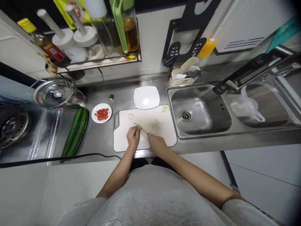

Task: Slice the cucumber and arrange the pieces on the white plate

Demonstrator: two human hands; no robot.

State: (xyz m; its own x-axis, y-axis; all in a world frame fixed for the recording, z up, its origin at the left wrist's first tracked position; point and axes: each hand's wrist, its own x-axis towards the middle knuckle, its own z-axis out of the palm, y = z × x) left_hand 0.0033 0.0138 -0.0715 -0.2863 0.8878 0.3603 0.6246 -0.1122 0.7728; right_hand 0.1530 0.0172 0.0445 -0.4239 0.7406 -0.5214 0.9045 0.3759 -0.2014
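"Starting leftmost, with the board as the dial and twelve on its far side, what's on the surface?"

"A lidded pot around ten, then two cucumbers at nine, lying side by side and touching."

"Next?"

"A dish between nine and ten, with red bits in it, and a green stub between ten and eleven."

"And on the board?"

"One slice at ten. The left hand is at eight, fingers curled down right beside the blade. Whatever they may grasp is hidden, so I can't tell."

"Where's the knife?"

"At the middle of the board, tip toward ten, handle toward four."

"Past that?"

"A plate at twelve, by the board's far edge. Near five, the right hand has its fingers wrapped round the knife's handle."

"Farther right?"

"More slices, bunched on the board's corner between one and two. Then a sink between two and three, and a bag in its right bowl, nearer three."
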